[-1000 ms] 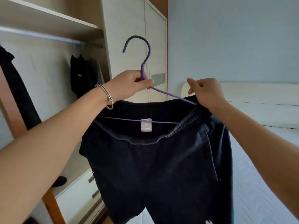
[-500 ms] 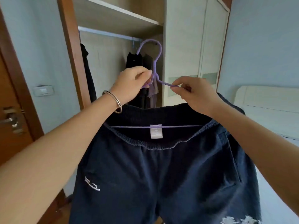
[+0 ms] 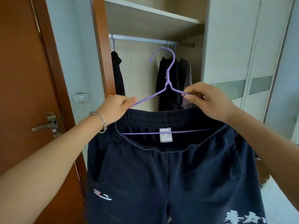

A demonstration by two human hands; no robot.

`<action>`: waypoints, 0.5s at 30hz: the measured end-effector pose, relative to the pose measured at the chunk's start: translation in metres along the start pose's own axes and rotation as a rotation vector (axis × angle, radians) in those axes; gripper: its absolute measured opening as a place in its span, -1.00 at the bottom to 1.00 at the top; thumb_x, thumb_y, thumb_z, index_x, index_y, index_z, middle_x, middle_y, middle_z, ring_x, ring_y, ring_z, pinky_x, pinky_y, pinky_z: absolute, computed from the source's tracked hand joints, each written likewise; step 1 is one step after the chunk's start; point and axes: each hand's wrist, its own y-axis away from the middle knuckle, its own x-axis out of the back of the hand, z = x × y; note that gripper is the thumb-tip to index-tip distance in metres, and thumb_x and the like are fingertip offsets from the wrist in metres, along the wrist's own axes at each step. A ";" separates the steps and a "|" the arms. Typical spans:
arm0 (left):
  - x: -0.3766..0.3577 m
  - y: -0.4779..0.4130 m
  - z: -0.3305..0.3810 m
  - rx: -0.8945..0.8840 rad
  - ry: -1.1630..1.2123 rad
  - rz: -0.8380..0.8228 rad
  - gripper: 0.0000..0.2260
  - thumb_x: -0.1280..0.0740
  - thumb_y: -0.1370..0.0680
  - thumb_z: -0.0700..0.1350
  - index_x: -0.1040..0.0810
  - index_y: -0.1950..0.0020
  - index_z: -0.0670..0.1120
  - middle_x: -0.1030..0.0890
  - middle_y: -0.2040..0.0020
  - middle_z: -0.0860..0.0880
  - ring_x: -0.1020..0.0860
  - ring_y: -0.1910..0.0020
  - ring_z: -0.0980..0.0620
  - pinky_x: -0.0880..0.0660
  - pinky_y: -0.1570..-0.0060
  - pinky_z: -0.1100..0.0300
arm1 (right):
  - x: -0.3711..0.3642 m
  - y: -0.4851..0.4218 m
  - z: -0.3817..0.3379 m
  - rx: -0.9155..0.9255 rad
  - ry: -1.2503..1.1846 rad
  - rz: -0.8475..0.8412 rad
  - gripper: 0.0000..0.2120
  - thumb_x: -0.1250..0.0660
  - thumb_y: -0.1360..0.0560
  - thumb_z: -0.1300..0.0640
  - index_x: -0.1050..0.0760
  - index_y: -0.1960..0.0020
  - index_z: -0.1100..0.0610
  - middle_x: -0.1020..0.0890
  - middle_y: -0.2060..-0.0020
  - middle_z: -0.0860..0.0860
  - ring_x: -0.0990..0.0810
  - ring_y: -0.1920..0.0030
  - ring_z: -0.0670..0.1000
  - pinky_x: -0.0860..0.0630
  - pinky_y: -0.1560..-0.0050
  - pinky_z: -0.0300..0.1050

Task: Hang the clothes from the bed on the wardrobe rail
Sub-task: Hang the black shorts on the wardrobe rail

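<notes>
Dark navy trousers [image 3: 169, 175] hang by the waistband on a purple wire hanger [image 3: 168, 78], held up in front of the open wardrobe. My left hand [image 3: 116, 107] grips the hanger's left shoulder wire. My right hand [image 3: 208, 101] pinches the right shoulder wire. The hook points up and left, below the metal wardrobe rail [image 3: 142, 38], not touching it. The bed shows only as a pale patch at the lower right edge.
On the rail hang a black garment [image 3: 117, 75] at the left end and dark clothes [image 3: 173, 81] at the right. A shelf [image 3: 153, 12] sits above the rail. A brown door [image 3: 24, 94] with a handle stands at left, white wardrobe doors [image 3: 242, 54] at right.
The view has swung left from the bed to face the open wardrobe. My left hand slid from the hanger's neck down to its left shoulder; the hanger now sits level.
</notes>
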 end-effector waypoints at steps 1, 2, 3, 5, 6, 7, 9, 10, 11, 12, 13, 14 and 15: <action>-0.003 -0.009 -0.005 0.037 0.024 -0.003 -0.43 -0.04 -0.59 0.08 -0.57 0.18 -0.38 -0.39 0.41 -0.16 -0.35 0.39 -0.06 -0.21 0.39 0.23 | -0.005 -0.006 0.003 0.008 0.015 -0.003 -0.90 -0.26 -0.52 0.19 -0.54 0.04 0.05 -0.52 0.24 0.00 -0.42 0.28 -0.30 -0.32 0.19 -0.52; -0.006 -0.019 -0.011 0.064 0.038 -0.009 -0.41 -0.02 -0.60 0.10 -0.58 0.19 -0.37 -0.40 0.43 -0.13 -0.36 0.41 -0.04 -0.24 0.39 0.25 | -0.011 -0.011 0.007 0.008 0.028 -0.008 -0.89 -0.26 -0.52 0.19 -0.56 0.02 0.08 -0.50 0.27 -0.05 -0.42 0.27 -0.32 -0.32 0.18 -0.53; -0.010 -0.030 -0.019 0.069 0.049 -0.003 -0.42 -0.03 -0.60 0.10 -0.58 0.21 -0.34 -0.43 0.43 -0.10 -0.38 0.43 -0.01 -0.28 0.37 0.24 | -0.016 -0.017 0.010 0.003 0.037 -0.009 -0.88 -0.27 -0.52 0.20 -0.57 0.01 0.10 -0.48 0.29 -0.09 -0.43 0.26 -0.32 -0.32 0.18 -0.52; -0.019 -0.049 -0.034 0.027 0.058 0.055 -0.49 -0.08 -0.59 0.10 -0.56 0.30 -0.24 -0.48 0.44 -0.09 -0.41 0.44 -0.05 -0.36 0.33 0.16 | -0.029 -0.028 0.015 -0.032 0.055 0.024 -0.86 -0.27 -0.52 0.19 -0.59 -0.01 0.11 -0.50 0.28 -0.07 -0.43 0.27 -0.30 -0.32 0.19 -0.52; -0.024 -0.057 -0.039 -0.014 0.060 0.073 -0.53 -0.10 -0.58 0.09 -0.54 0.32 -0.21 -0.52 0.43 -0.10 -0.45 0.42 -0.10 -0.42 0.30 0.09 | -0.034 -0.033 0.018 -0.065 0.065 0.047 -0.85 -0.27 -0.53 0.19 -0.60 -0.01 0.12 -0.53 0.25 -0.01 -0.43 0.28 -0.31 -0.32 0.20 -0.52; -0.030 -0.067 -0.042 -0.064 0.078 0.063 -0.55 -0.11 -0.58 0.09 -0.55 0.29 -0.20 -0.58 0.38 -0.09 -0.52 0.37 -0.14 -0.48 0.26 0.03 | -0.040 -0.038 0.020 -0.104 0.078 0.065 -0.85 -0.26 -0.53 0.19 -0.60 -0.02 0.12 -0.55 0.23 0.03 -0.43 0.29 -0.33 -0.32 0.22 -0.53; -0.041 -0.084 -0.039 -0.160 0.190 -0.015 -0.63 -0.14 -0.58 0.07 -0.57 0.18 -0.17 -0.62 0.28 -0.02 -0.60 0.24 -0.09 -0.53 0.14 0.05 | -0.049 -0.048 0.021 -0.188 0.099 0.079 -0.84 -0.26 -0.53 0.18 -0.61 -0.01 0.12 -0.53 0.26 -0.01 -0.42 0.32 -0.37 -0.30 0.25 -0.56; -0.046 -0.091 -0.036 -0.200 0.263 -0.056 -0.66 -0.16 -0.57 0.06 -0.58 0.14 -0.15 -0.61 0.27 0.02 -0.61 0.23 -0.01 -0.53 0.12 0.15 | -0.054 -0.052 0.020 -0.221 0.111 0.079 -0.85 -0.26 -0.53 0.18 -0.61 -0.01 0.13 -0.51 0.29 -0.08 -0.42 0.34 -0.39 -0.30 0.27 -0.58; -0.052 -0.099 -0.032 -0.234 0.332 -0.083 -0.70 -0.18 -0.57 0.05 -0.57 0.12 -0.14 -0.59 0.27 0.04 -0.58 0.28 0.11 -0.50 0.18 0.32 | -0.058 -0.057 0.018 -0.241 0.127 0.080 -0.85 -0.27 -0.53 0.18 -0.61 0.00 0.14 -0.48 0.31 -0.14 -0.42 0.35 -0.40 -0.30 0.28 -0.59; -0.057 -0.107 -0.028 -0.264 0.392 -0.095 -0.72 -0.20 -0.56 0.03 -0.56 0.12 -0.14 -0.57 0.28 0.05 -0.53 0.37 0.23 -0.43 0.29 0.47 | -0.063 -0.061 0.016 -0.257 0.147 0.083 -0.85 -0.27 -0.52 0.18 -0.61 0.00 0.15 -0.47 0.32 -0.17 -0.42 0.35 -0.41 -0.30 0.28 -0.59; -0.063 -0.115 -0.025 -0.290 0.444 -0.097 -0.72 -0.22 -0.56 0.02 -0.54 0.14 -0.17 -0.55 0.31 0.03 -0.48 0.44 0.24 -0.36 0.38 0.51 | -0.067 -0.065 0.014 -0.270 0.162 0.086 -0.85 -0.28 -0.52 0.18 -0.62 0.00 0.15 -0.49 0.31 -0.17 -0.43 0.35 -0.41 -0.31 0.28 -0.59; -0.069 -0.122 -0.021 -0.304 0.494 -0.086 -0.69 -0.23 -0.55 0.02 -0.53 0.16 -0.23 -0.52 0.33 -0.02 -0.42 0.47 0.22 -0.32 0.42 0.47 | -0.070 -0.067 0.012 -0.287 0.172 0.083 -0.84 -0.29 -0.51 0.18 -0.62 -0.01 0.15 -0.51 0.30 -0.14 -0.45 0.35 -0.39 -0.32 0.28 -0.58; -0.076 -0.130 -0.018 -0.305 0.544 -0.067 -0.63 -0.24 -0.54 0.03 -0.54 0.17 -0.30 -0.49 0.36 -0.07 -0.38 0.46 0.18 -0.28 0.43 0.41 | -0.071 -0.069 0.011 -0.312 0.180 0.073 -0.84 -0.29 -0.51 0.17 -0.62 -0.01 0.14 -0.54 0.28 -0.10 -0.47 0.36 -0.33 -0.33 0.29 -0.57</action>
